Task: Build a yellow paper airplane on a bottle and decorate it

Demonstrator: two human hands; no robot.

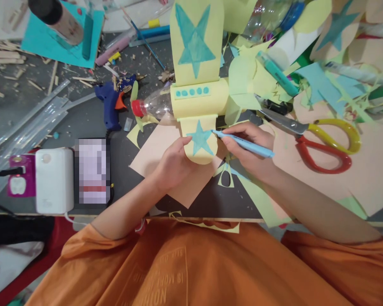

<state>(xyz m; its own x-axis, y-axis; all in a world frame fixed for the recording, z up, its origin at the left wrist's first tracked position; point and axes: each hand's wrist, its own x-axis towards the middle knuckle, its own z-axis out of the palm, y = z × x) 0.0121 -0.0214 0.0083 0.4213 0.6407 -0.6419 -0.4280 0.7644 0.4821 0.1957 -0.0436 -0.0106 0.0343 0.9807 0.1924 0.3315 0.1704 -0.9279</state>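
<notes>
A model plane built on a plastic bottle (159, 104) with a red cap lies across the middle, its body wrapped in yellow paper (201, 108). My left hand (177, 163) pinches the edge of the nearer paper wing (201, 157), thumb on top and fingers hidden below. In my right hand (252, 146) is a light blue marker (250, 146), its tip touching the right point of the blue star (199, 138) on that wing. The farther wing (196, 74) carries a larger blue star. A strip with several blue dots (192, 92) runs along the body.
Scissors (325, 144) with yellow and red handles lie at right among paper scraps. Left are a blue glue gun (110, 106), clear glue sticks (44, 119), a phone (94, 170) and a white power bank (54, 180). A teal marker (277, 72) rests beyond the tail.
</notes>
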